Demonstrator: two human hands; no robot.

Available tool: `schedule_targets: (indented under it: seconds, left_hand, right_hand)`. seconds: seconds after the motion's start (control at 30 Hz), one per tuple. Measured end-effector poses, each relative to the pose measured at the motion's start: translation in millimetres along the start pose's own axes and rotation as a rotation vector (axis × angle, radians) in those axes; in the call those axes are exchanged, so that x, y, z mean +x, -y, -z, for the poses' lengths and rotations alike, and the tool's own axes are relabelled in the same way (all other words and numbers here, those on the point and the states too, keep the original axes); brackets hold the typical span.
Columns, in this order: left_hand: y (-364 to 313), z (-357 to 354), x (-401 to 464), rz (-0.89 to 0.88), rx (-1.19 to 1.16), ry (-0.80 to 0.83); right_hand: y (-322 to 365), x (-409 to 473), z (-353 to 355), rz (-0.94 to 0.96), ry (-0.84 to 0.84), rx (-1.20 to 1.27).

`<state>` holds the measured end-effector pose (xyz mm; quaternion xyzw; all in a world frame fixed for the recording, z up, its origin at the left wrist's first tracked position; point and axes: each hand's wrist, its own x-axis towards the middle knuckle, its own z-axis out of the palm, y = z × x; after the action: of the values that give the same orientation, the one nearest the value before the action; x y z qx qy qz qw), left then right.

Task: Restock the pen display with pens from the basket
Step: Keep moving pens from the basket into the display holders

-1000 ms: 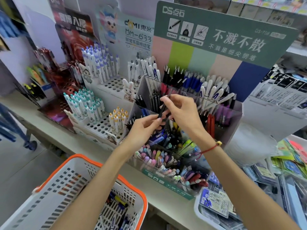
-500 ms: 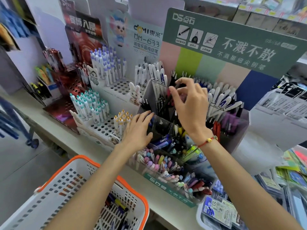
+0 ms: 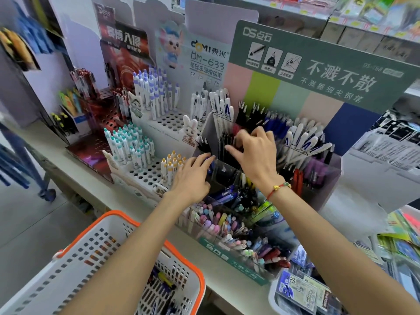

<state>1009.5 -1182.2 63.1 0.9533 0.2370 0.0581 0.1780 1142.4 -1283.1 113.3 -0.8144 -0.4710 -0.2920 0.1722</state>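
Both hands over pen display (image 3: 322, 169) on tabletop (image 3: 75, 178). Right hand (image 3: 254, 153) fingers spread loose above black pens (image 3: 223, 142), nothing visibly gripped. Left hand (image 3: 193, 176) flat, open, on divider edge. Basket (image 3: 95, 253) lower left, few pens inside.

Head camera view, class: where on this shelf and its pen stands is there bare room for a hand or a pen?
Free: the empty holes of the white perforated pen stand beside the yellow-capped pens, and the pale shelf edge between that stand and the orange-rimmed basket. Crowded: the clear compartmented pen display under the left hand and right hand.
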Motion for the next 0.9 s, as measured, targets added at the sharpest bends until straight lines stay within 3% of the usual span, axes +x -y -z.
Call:
schedule_targets:
  seconds: [0.1,0.17,0.33,0.43,0.57,0.67,0.83,0.9]
  left_hand:
    - [1,2,2,-0.018,-0.002,0.017]
    - [3,4,-1,-0.037,-0.028,0.004]
    - [7,3,-35,0.028,-0.228,-0.169]
    - [18,-2,-65,0.168,-0.368,-0.229]
    - [52,-24,-109,0.353,-0.496,-0.227]
    - [86,-51,-153,0.538,-0.532,-0.199]
    - [126,-119,-248,0.866,-0.604,-0.274]
    - [135,-145,-283,0.961,-0.604,-0.249]
  right_hand:
    - [-2,-2,-3,0.0,0.177,-0.066]
    - [-1,-4,0,-0.036,0.194,-0.053]
    - [17,-34,16,-0.081,-0.067,0.152]
    - [48,-61,11,-0.024,-0.064,0.32]
    - [93,-98,-17,0.055,0.259,0.539]
    - [130,-126,-42,0.118,0.641,0.584]
    - [179,-183,-85,0.434,1.281,0.598]
    - [192,-207,-103,0.505,1.416,0.574]
